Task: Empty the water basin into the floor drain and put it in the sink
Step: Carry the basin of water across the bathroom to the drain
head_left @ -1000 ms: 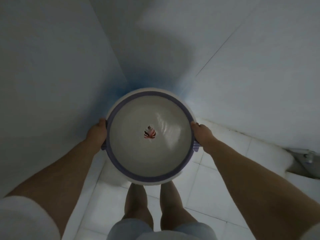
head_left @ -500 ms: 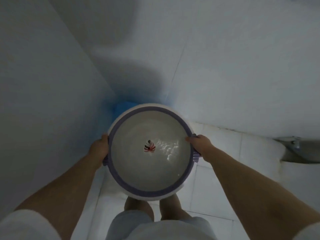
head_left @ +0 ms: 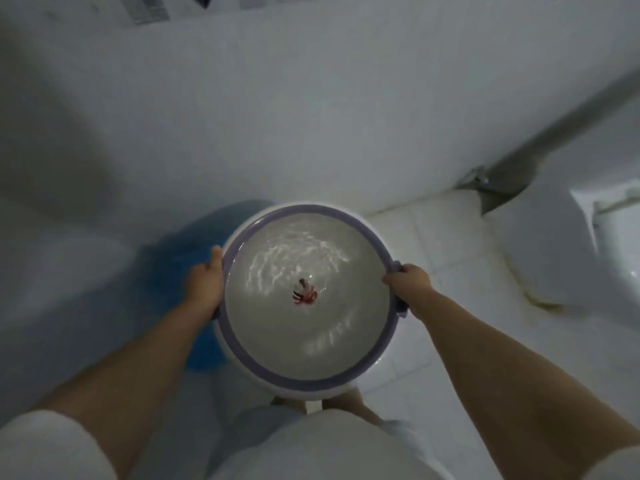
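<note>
I hold a round white water basin (head_left: 266, 368) with a purple rim level in front of me, above my feet. Rippling water fills it, and a red-and-black leaf print shows at its bottom. My left hand (head_left: 204, 284) grips the rim on the left side. My right hand (head_left: 410, 280) grips the purple handle on the right side. No floor drain is visible. A white ceramic fixture (head_left: 568, 244) fills the right edge, possibly the sink's pedestal.
White tiled walls close in ahead and to the left. A blue object (head_left: 194, 265) lies on the floor behind and left of the basin. A grey metal pipe (head_left: 519, 161) runs along the right wall. White floor tiles (head_left: 450, 237) lie to the right.
The view has swung to the right and tilted up, bringing the white fixture and pipe into sight. The water ripples more. Both hands keep their grip on the basin.
</note>
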`<state>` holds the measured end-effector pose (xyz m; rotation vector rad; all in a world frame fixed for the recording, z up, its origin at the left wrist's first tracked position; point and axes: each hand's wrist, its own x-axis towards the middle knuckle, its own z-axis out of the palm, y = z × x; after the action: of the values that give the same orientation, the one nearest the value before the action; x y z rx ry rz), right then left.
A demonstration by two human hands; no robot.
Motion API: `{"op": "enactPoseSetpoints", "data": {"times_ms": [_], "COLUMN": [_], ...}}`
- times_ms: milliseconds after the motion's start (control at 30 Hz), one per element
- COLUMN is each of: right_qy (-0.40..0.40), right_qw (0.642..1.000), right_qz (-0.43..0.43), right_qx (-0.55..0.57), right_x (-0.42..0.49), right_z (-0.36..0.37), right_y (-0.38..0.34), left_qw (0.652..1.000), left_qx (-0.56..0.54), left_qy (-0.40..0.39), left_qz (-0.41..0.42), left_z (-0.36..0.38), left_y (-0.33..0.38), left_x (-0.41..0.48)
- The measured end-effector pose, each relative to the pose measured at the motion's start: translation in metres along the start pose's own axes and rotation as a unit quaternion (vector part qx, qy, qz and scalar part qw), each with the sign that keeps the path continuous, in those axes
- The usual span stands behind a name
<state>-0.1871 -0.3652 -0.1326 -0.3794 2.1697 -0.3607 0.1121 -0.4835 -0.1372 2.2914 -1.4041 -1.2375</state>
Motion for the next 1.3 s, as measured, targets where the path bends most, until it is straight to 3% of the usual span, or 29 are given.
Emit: {"op": "enactPoseSetpoints", "data": {"times_ms": [400, 700, 800, 1033, 1300], "right_qy": [0.075, 0.165, 0.212, 0.307, 0.364], "right_qw": [0.985, 0.978, 0.969, 0.940, 0.907], "right_qz": [0.064, 0.055, 0.054, 0.090, 0.161], "right_qx": [0.143, 0.111, 0.120, 0.122, 0.139], "right_x": [-0.034, -0.056, -0.064, -0.083, -0.111], "right_z": [-0.080, -0.172, -0.197, -0.263, -0.313], "right_y": [0.128, 0.258, 0.306, 0.410, 0.516], "left_qw": [0.976, 0.961, 0.942, 0.909, 0.877], "left_qx": [0.113, 0.166, 0.199, 0.242, 0.241], "left_qy": [-0.082, -0.108, -0.122, -0.158, -0.229], "left_qz": [0.168, 0.194, 0.242, 0.301, 0.348], "left_z": [0.078, 0.185, 0.222, 0.313, 0.407], "left_y": [0.078, 0.105, 0.113, 0.119, 0.147], "left_x": [-0.064, -0.179, -0.218, -0.306, -0.403]}}
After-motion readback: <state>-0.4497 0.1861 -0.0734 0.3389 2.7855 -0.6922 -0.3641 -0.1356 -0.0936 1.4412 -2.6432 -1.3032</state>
